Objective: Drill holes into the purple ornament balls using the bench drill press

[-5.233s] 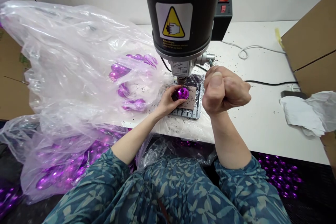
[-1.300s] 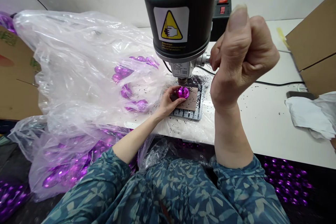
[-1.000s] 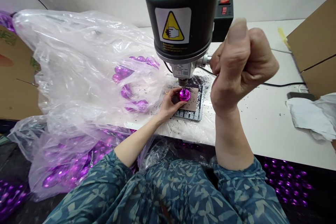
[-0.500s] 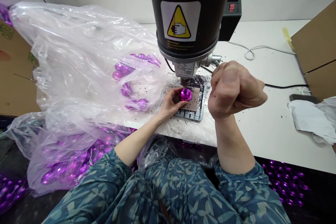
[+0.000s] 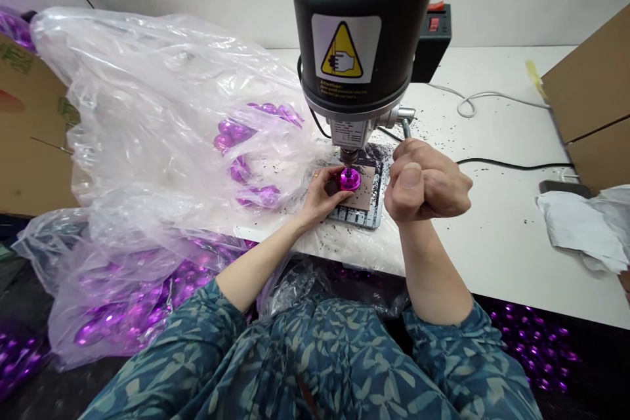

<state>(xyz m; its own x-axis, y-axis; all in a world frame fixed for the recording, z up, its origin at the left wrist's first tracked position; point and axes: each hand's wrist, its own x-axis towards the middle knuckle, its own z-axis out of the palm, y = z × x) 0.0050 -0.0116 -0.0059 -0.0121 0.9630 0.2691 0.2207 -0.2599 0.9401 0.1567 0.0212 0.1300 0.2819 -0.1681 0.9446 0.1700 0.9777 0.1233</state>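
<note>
My left hand pinches a shiny purple ball between thumb and fingers. The ball rests on a brown board over the slotted metal base of a bench drill press. The drill's chuck stands right above the ball; whether the bit is inside it I cannot tell. My right hand is closed in a fist around the drill press's feed lever, most of which the fingers hide.
A big clear plastic bag with several purple balls covers the table's left. Dark shavings lie around the base. Cardboard boxes stand at the right, near white paper and cables. More purple balls lie below the table edge.
My right hand has moved down and slightly left, uncovering part of the lever. My left hand and the ball stay in place on the board. The view has shifted slightly.
</note>
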